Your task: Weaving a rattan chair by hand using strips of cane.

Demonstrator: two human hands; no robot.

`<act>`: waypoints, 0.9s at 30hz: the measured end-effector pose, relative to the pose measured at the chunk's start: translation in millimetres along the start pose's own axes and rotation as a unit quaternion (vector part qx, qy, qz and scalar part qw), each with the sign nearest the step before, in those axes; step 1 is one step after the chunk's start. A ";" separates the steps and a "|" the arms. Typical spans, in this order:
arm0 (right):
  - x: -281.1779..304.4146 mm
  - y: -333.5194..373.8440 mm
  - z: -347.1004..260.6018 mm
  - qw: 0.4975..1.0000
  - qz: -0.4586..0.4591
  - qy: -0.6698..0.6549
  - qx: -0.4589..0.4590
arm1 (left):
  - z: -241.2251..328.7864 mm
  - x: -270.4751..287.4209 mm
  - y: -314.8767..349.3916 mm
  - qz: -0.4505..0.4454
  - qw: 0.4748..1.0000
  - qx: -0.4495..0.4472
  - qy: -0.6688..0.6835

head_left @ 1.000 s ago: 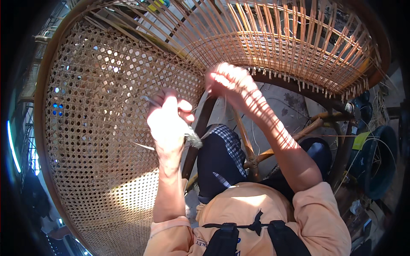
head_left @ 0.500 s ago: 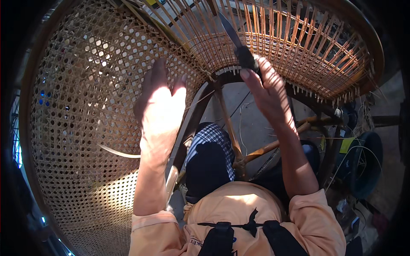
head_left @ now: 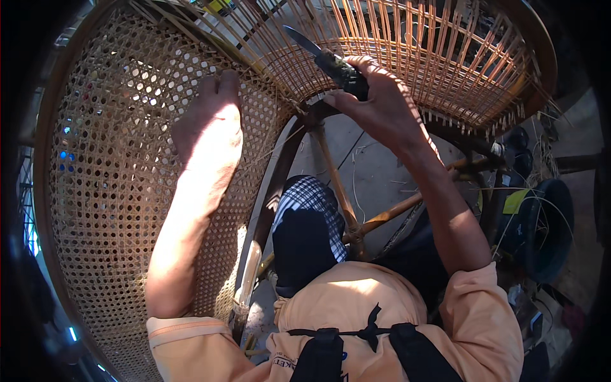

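Observation:
A knife (head_left: 331, 65) with a dark handle is gripped in my right hand (head_left: 387, 105), its blade pointing up and to the left. It is over the lower left part of a rattan section of upright reddish-brown spokes (head_left: 439, 73). My left hand (head_left: 213, 124) rests at the woven cane panel (head_left: 108, 197), near its upper right part, with the fingers curled in. What those fingers pinch, if anything, is hidden. The cane panel has an open mesh and a curved brown rim (head_left: 44, 159) on its left side. Strong sunlight falls across my left wrist.
Below the woven parts, wooden poles (head_left: 394, 210) of the frame cross near my knee (head_left: 309, 219). At the right stands a dark green round container (head_left: 550, 235) with thin loose strands about it. Cut strand ends (head_left: 503, 130) stick out along the spoked section's lower edge.
My left hand has moved left and slightly up, and its spread fingers have curled in. My right hand has shifted left and up with the knife, whose blade tilts further left.

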State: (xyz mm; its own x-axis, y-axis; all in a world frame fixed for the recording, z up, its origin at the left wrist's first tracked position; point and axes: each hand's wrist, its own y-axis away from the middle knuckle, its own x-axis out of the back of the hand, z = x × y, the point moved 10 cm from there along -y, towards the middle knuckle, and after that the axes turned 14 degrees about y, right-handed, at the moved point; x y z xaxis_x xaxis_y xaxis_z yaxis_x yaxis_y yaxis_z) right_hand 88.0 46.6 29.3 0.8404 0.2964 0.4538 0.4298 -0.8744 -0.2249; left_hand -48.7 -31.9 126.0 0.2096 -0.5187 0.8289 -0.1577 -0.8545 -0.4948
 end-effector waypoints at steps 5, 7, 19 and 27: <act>2.7 -4.7 -6.2 0.992 0.046 -0.095 0.074 | -6.9 -18.2 -8.2 -0.034 0.995 -0.043 -0.085; 9.4 -4.5 -17.2 0.991 0.064 -0.026 0.111 | -10.5 -20.0 -10.5 -0.075 0.991 -0.036 -0.108; 14.5 -0.7 -28.6 0.970 0.134 0.135 0.150 | -7.3 -14.3 -6.6 0.002 0.994 -0.105 0.018; 50.5 19.7 -60.0 0.884 0.346 0.034 0.311 | -6.3 -23.0 0.6 -0.004 0.991 -0.133 0.015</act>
State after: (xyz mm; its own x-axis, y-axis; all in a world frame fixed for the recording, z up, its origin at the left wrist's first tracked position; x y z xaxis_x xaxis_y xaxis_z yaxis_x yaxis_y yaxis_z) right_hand 119.1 21.3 99.6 0.9604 -0.2704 0.0675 -0.0644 -0.4509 -0.8903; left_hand -59.6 -20.3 108.4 0.1844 -0.5081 0.8414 -0.4066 -0.8188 -0.4053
